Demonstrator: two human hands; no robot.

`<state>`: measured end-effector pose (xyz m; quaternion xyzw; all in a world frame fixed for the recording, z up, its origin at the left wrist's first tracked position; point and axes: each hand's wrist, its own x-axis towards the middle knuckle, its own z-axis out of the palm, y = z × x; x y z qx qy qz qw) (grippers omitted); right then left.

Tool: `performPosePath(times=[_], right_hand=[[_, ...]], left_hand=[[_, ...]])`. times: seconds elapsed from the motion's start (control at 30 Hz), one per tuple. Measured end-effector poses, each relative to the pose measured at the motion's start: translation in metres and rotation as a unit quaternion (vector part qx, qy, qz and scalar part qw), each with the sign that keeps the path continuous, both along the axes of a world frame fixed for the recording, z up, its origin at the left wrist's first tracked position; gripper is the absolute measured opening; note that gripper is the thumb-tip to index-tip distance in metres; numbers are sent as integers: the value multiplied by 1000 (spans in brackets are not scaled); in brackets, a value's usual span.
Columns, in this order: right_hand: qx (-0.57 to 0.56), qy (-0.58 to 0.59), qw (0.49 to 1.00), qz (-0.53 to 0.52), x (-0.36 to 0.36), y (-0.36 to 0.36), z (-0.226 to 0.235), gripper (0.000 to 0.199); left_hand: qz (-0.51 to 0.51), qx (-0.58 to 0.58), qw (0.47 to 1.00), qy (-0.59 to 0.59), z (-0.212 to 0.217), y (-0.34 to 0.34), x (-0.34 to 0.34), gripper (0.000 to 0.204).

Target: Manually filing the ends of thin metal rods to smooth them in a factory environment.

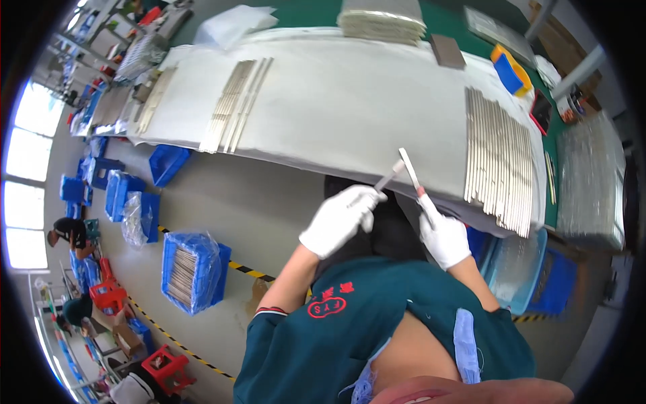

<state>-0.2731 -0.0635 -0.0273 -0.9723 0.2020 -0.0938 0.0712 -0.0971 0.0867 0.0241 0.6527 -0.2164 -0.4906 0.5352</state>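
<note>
My white-gloved left hand point(344, 219) is closed around a short, flat grey stick point(388, 177) whose exact kind I cannot make out. In my white-gloved right hand point(444, 237) is a narrow silver metal strip point(408, 167), its far end pointing up and left. A bare fingertip shows at that glove's tip. Stick and strip meet or cross just in front of the table's near edge; whether they touch is unclear. To the right on the cloth-covered table point(350, 101) lies a wide row of similar metal strips point(498, 161), side by side.
Further strips point(229, 108) lie in a smaller group on the left. Along the back are a wrapped stack point(381, 21), a brown block point(447, 52), a blue-and-yellow tape roll point(511, 71) and a phone point(540, 112). A blue crate point(195, 273) stands on the floor; people sit far left.
</note>
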Motion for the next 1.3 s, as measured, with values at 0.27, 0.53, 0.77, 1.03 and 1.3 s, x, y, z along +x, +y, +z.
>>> performPosePath(times=[0.27, 0.53, 0.77, 1.03, 1.3], right_hand=[[18, 47, 998, 43, 8, -7, 12, 59], [26, 13, 999, 41, -4, -3, 11, 53], [33, -14, 998, 59, -3, 0, 18, 52], [-6, -6, 997, 73, 18, -1, 9, 54], [-19, 67, 996, 62, 11, -3, 17, 60]], left_hand=[[62, 101, 993, -7, -35, -11, 26, 32], [-39, 107, 992, 50, -28, -13, 25, 32], [-26, 111, 983, -143, -36, -13, 19, 32], [-47, 78, 957, -276, -37, -13, 21, 32], [-59, 73, 968, -232, -42, -10, 28, 33]])
